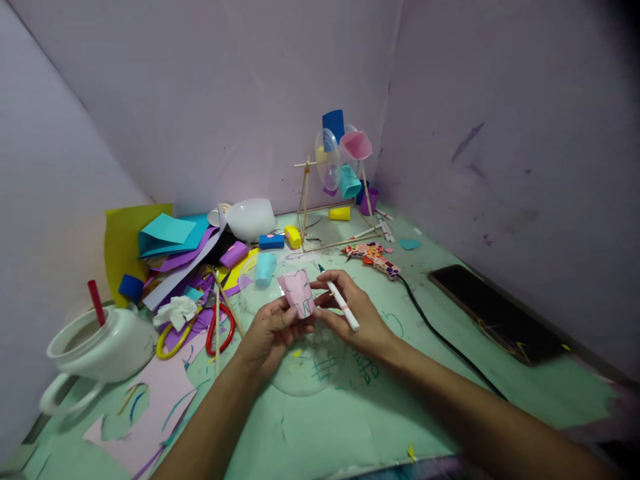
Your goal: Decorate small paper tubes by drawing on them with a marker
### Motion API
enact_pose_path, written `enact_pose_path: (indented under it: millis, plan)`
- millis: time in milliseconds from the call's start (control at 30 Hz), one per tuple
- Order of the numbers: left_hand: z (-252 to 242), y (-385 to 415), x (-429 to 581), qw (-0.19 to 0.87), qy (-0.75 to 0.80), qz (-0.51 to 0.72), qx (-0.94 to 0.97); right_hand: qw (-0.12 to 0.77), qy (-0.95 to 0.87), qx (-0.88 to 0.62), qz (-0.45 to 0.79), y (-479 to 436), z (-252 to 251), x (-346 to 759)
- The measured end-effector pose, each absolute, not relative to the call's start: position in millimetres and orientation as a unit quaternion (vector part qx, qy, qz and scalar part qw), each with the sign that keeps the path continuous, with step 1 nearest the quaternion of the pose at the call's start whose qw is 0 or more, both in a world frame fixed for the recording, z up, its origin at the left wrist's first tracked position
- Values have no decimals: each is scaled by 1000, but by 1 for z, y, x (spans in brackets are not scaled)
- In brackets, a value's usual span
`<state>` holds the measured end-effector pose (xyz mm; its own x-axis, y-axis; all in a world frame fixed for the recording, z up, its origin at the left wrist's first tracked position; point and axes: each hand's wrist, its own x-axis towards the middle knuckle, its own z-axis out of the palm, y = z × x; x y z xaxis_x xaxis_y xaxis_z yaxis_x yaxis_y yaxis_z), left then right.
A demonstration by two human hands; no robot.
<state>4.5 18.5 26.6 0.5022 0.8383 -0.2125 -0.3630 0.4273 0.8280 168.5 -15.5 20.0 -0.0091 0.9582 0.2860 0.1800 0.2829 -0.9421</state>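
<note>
Between my two hands is a small pink paper piece (297, 291) with dark outlines drawn on it. My left hand (273, 333) grips its lower left side. My right hand (353, 307) pinches its right edge and also carries a white marker (343, 305), tilted with its dark tip toward the upper left. Below the hands lies a clear plastic disc (310, 373). A light blue paper cup shape (265, 269) rests just behind the pink piece.
A stick frame with clear discs and coloured paper cups (329, 160) stands at the back. To the right are a patterned glue gun (373, 257) with a black cord and a dark phone (500, 310). Scissors (220, 327), paper scraps and a white mug (105, 347) crowd the left.
</note>
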Motion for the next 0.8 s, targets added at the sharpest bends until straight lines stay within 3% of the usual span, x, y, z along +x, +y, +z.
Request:
enact_pose_path:
  millis: [100,267,367,800]
  plan:
    - [25,19,4,786,316,390,360,539,-603,-474,349,-14,21,171]
    - [26,21,3,788,334,395,335,675,-478,-446,341,-12,33,179]
    - [27,20,4,785,340,393,337,713,-453,-427,322,-14,40,181]
    - [24,18,7,798,314,391,335,634,-598,-427,239,-22,29,168]
